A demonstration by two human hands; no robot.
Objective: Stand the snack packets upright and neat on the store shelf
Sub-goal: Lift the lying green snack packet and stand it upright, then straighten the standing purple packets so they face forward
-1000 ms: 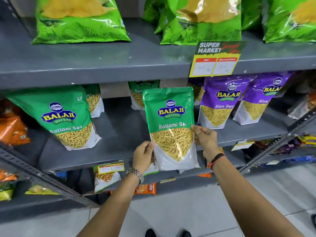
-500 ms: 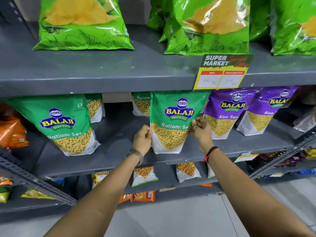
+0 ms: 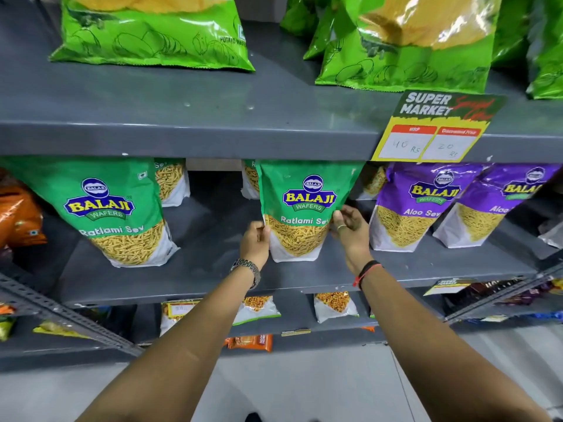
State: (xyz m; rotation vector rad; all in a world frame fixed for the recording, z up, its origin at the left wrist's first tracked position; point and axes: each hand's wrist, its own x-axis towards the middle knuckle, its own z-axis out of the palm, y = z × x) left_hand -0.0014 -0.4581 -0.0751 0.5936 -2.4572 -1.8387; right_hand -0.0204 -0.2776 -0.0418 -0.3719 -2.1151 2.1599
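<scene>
A green Ratlami Sev packet (image 3: 304, 208) stands upright on the middle grey shelf (image 3: 213, 278). My left hand (image 3: 254, 243) grips its left edge and my right hand (image 3: 350, 229) grips its right edge. Another green Ratlami Sev packet (image 3: 103, 208) stands at the left, leaning a little. Two purple Aloo Sev packets (image 3: 417, 205) (image 3: 493, 202) stand to the right. More green packets (image 3: 172, 181) sit behind, partly hidden by the upper shelf edge.
Large light-green chip bags (image 3: 152, 28) (image 3: 405, 44) lie on the upper shelf (image 3: 182, 138), which carries a yellow price tag (image 3: 432, 132). Orange packets (image 3: 18, 217) sit at the far left. Smaller packets (image 3: 333, 304) fill the lower shelf. A slotted metal upright (image 3: 70, 318) slants at lower left.
Both hands carried the green packet from in front of the shelf up and onto the middle shelf, where it now stands. The view has moved closer to the shelf.
</scene>
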